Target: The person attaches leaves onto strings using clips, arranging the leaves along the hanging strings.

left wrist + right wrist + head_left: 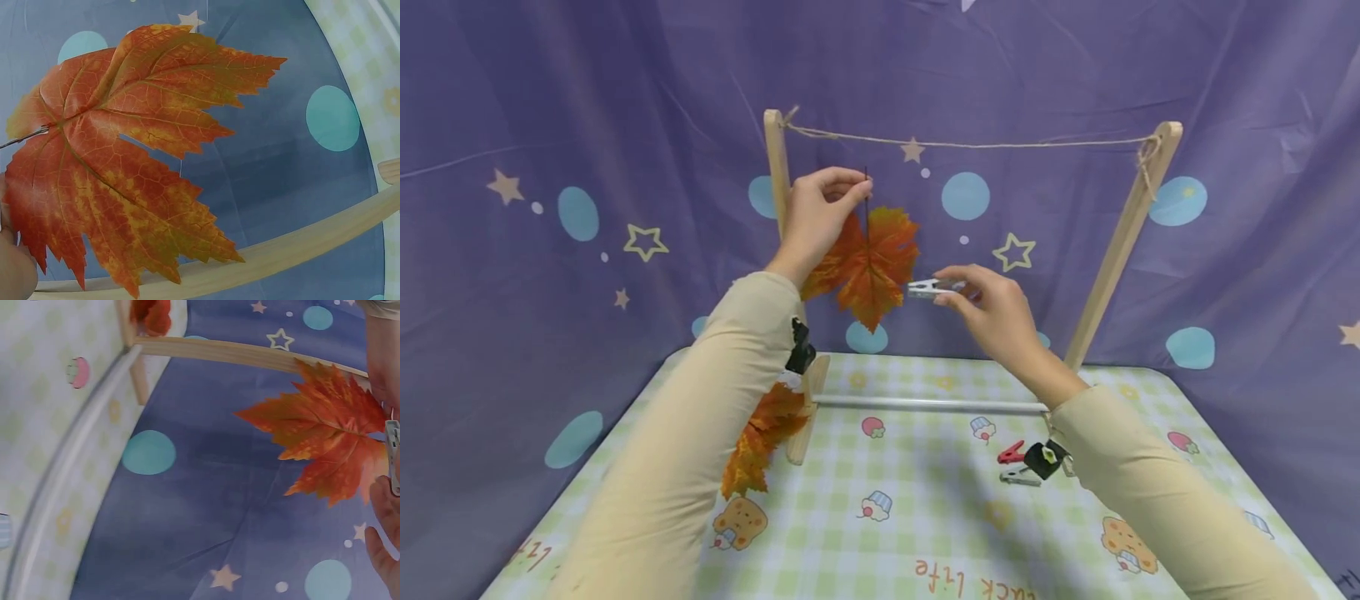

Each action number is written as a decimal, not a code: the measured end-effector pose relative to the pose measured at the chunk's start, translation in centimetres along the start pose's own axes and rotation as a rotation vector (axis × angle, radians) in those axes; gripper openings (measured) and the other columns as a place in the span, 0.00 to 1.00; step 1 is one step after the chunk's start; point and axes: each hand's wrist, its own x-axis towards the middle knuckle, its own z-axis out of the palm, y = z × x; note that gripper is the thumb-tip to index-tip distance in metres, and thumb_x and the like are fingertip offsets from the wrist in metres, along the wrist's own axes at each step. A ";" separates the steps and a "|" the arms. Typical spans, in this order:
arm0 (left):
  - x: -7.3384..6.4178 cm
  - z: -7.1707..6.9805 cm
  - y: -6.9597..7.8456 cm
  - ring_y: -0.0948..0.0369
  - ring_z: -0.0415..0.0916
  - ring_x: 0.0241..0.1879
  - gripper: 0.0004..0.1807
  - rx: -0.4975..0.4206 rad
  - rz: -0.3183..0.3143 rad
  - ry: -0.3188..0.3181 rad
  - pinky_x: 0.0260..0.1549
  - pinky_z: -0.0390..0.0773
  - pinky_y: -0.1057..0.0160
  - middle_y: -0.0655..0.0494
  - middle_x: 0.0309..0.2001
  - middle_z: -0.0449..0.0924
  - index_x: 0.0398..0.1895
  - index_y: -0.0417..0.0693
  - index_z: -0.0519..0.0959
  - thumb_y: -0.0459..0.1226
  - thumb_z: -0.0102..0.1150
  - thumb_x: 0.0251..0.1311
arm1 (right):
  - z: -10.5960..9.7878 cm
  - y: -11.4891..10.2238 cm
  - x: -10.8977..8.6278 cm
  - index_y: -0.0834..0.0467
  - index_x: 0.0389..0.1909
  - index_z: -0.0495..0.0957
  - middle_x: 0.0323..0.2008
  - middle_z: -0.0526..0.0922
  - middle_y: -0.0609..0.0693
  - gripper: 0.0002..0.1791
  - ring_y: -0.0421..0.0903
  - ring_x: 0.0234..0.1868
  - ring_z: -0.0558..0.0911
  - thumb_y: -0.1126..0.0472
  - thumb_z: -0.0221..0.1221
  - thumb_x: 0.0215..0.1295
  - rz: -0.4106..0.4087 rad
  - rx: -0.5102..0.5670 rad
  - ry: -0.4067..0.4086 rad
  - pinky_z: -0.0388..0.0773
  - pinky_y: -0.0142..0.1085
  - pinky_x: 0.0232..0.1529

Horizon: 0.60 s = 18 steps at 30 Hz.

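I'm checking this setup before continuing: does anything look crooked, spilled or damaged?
The right-hand wooden post leans outward more than the left-hand wooden post, so the pair looks askew, though the lens may exaggerate it. Nothing looks spilled or damaged.

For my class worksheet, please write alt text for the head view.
A person's left grip holds an orange maple leaf by its stem below twine tied between wooden posts; the right grip pinches a grey clothespin. Two more clothespins lie on the tablecloth.
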 end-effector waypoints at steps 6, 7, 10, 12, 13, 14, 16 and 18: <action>0.0 0.2 -0.2 0.61 0.81 0.40 0.13 0.007 0.016 0.006 0.47 0.77 0.67 0.52 0.39 0.86 0.47 0.44 0.85 0.41 0.64 0.65 | -0.3 -1.4 3.2 0.57 0.49 0.85 0.36 0.86 0.51 0.15 0.44 0.23 0.76 0.58 0.67 0.62 -0.023 -0.015 0.111 0.66 0.32 0.23; 0.0 0.2 -0.2 0.61 0.81 0.40 0.13 0.005 0.017 0.005 0.47 0.76 0.67 0.52 0.39 0.86 0.48 0.44 0.85 0.41 0.64 0.65 | -0.4 -1.6 3.8 0.56 0.49 0.85 0.36 0.86 0.50 0.15 0.44 0.23 0.75 0.57 0.67 0.62 -0.019 -0.031 0.121 0.64 0.32 0.23; 0.0 0.2 -0.1 0.61 0.81 0.41 0.13 0.005 0.022 0.005 0.47 0.76 0.67 0.52 0.39 0.86 0.48 0.44 0.85 0.41 0.64 0.65 | -0.7 -2.5 5.3 0.53 0.49 0.86 0.36 0.86 0.48 0.16 0.43 0.21 0.73 0.53 0.67 0.62 -0.004 -0.107 0.146 0.63 0.36 0.23; 0.0 0.2 0.0 0.61 0.81 0.41 0.13 0.008 0.026 0.008 0.46 0.76 0.67 0.51 0.39 0.86 0.48 0.44 0.85 0.41 0.64 0.65 | -1.0 -3.0 6.3 0.51 0.49 0.86 0.37 0.87 0.47 0.16 0.43 0.22 0.74 0.50 0.66 0.62 0.009 -0.156 0.149 0.64 0.39 0.24; 0.0 0.3 0.0 0.61 0.81 0.41 0.13 0.013 0.026 0.008 0.46 0.76 0.67 0.51 0.40 0.86 0.48 0.44 0.85 0.41 0.64 0.65 | -1.1 -3.4 6.8 0.50 0.50 0.86 0.37 0.87 0.46 0.17 0.43 0.22 0.75 0.49 0.66 0.62 0.015 -0.172 0.151 0.65 0.40 0.25; 0.1 0.3 0.1 0.61 0.81 0.41 0.13 0.017 0.025 0.009 0.46 0.76 0.67 0.51 0.40 0.86 0.48 0.44 0.85 0.41 0.64 0.65 | -1.2 -3.7 7.3 0.50 0.50 0.86 0.38 0.87 0.46 0.17 0.43 0.23 0.76 0.48 0.65 0.63 0.017 -0.190 0.153 0.67 0.40 0.26; 0.1 0.3 0.2 0.62 0.81 0.41 0.13 0.023 0.026 0.007 0.46 0.76 0.67 0.51 0.40 0.86 0.48 0.44 0.85 0.41 0.64 0.65 | -1.3 -4.2 8.1 0.49 0.50 0.86 0.40 0.87 0.45 0.18 0.43 0.25 0.77 0.47 0.65 0.63 0.017 -0.210 0.156 0.69 0.40 0.28; 0.1 0.3 0.3 0.62 0.81 0.40 0.13 0.025 0.026 0.002 0.46 0.76 0.67 0.51 0.40 0.86 0.48 0.43 0.85 0.41 0.64 0.65 | -1.5 -4.7 8.9 0.49 0.50 0.86 0.42 0.87 0.44 0.18 0.43 0.26 0.78 0.46 0.64 0.64 0.022 -0.222 0.160 0.69 0.40 0.29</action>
